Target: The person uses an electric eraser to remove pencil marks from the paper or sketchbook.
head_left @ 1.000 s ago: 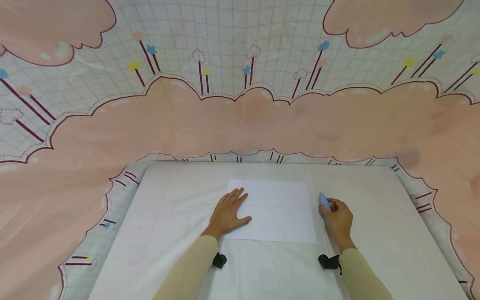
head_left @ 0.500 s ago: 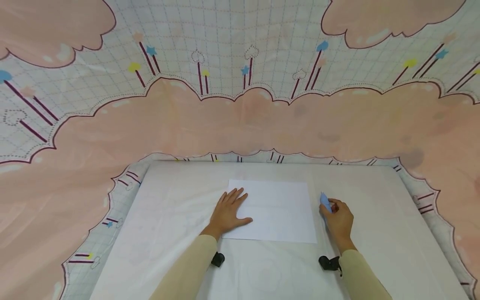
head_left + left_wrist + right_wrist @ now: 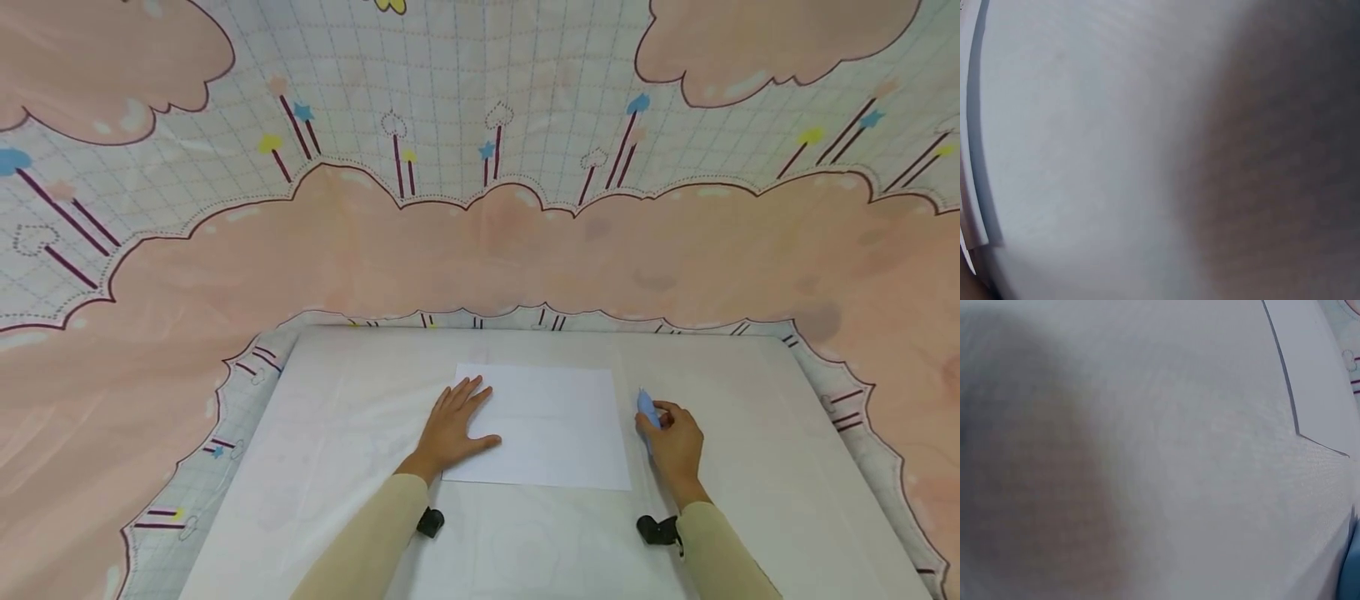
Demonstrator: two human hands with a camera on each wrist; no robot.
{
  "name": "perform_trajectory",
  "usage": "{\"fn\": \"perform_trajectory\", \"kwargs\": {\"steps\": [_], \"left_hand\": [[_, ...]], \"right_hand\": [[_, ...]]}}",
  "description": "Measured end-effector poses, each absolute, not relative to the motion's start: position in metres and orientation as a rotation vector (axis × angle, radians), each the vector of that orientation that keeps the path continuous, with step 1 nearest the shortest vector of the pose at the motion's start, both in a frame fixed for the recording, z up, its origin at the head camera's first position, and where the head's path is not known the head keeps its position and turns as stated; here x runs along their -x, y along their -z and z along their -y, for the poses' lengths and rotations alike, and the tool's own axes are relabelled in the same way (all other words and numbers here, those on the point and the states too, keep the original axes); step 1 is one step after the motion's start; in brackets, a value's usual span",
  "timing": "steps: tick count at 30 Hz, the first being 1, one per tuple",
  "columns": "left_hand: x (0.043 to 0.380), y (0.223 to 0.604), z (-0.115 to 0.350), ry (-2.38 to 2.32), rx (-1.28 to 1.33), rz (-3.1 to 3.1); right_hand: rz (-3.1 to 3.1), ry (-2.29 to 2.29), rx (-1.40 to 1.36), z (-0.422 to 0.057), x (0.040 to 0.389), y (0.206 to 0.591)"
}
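A blank white sheet of paper lies flat on the white-covered table. My left hand rests on its left edge, palm down with fingers spread. Just right of the sheet, my right hand holds a slim light-blue tool between thumb and fingers, its narrow tip pointing away from me. The tool's exact kind cannot be made out. In the right wrist view, a corner of the paper shows at upper right and a bit of the blue tool at the lower right edge.
White cloth covers the table. Behind it hangs a peach and white patterned curtain, which also shows along both sides. A black wrist camera mount sits below the right hand, another below the left.
The head view has tilted slightly, so the scene sits a little lower. Both hands, the paper and the blue tool keep nearly the same places.
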State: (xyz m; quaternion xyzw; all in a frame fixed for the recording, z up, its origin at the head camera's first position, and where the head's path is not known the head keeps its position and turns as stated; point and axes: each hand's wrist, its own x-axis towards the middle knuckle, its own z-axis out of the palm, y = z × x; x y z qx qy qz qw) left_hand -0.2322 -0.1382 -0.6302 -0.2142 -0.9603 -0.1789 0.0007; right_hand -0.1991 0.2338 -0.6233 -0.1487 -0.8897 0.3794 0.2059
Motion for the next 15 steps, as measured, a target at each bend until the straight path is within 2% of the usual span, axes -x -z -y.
{"fn": "perform_trajectory", "kwargs": {"steps": [15], "left_hand": [[0.2289, 0.6247, 0.1423, 0.576, 0.669, 3.0]], "right_hand": [[2.516, -1.036, 0.411, -0.2388, 0.2013, 0.6187]]}}
